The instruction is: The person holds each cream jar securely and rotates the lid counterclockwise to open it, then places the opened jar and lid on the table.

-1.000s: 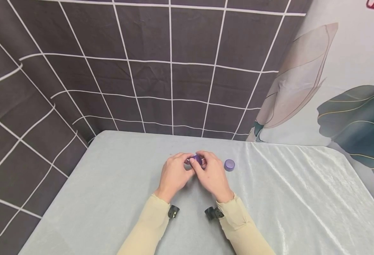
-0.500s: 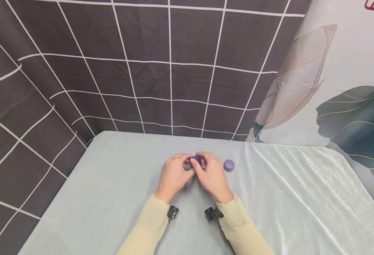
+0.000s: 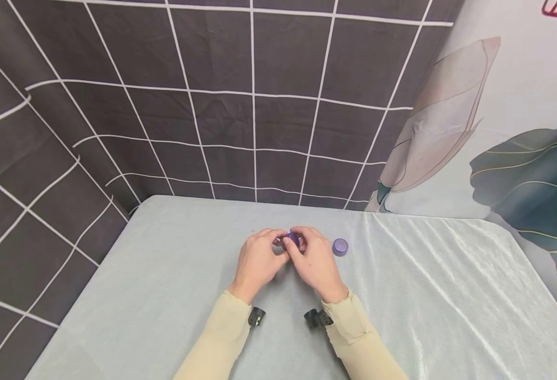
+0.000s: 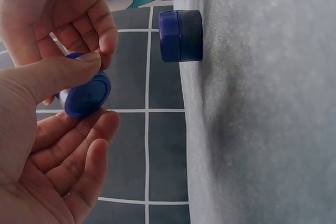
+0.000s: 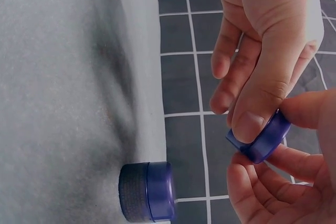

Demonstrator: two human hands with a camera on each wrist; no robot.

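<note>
Both hands meet over the middle of the table around a small round purple cap (image 3: pixel 291 240). In the left wrist view my left hand (image 4: pixel 79 108) holds the cap (image 4: pixel 86 95) between its thumb on the rim and curled fingers beneath. My right hand (image 5: pixel 273 156) pinches the same cap (image 5: pixel 265 140) from the other side. The cap is lifted off the cloth. A small dark jar with a purple lid (image 4: pixel 181 35) stands on the table just right of the hands, also seen in the right wrist view (image 5: pixel 147 191). A second purple-lidded jar (image 3: pixel 340 246) stands further right.
The table (image 3: pixel 164 295) is covered in a pale grey shiny cloth. A dark cloth with a white grid (image 3: pixel 221 105) hangs behind and to the left. A leaf-print curtain (image 3: pixel 497 132) hangs at the right.
</note>
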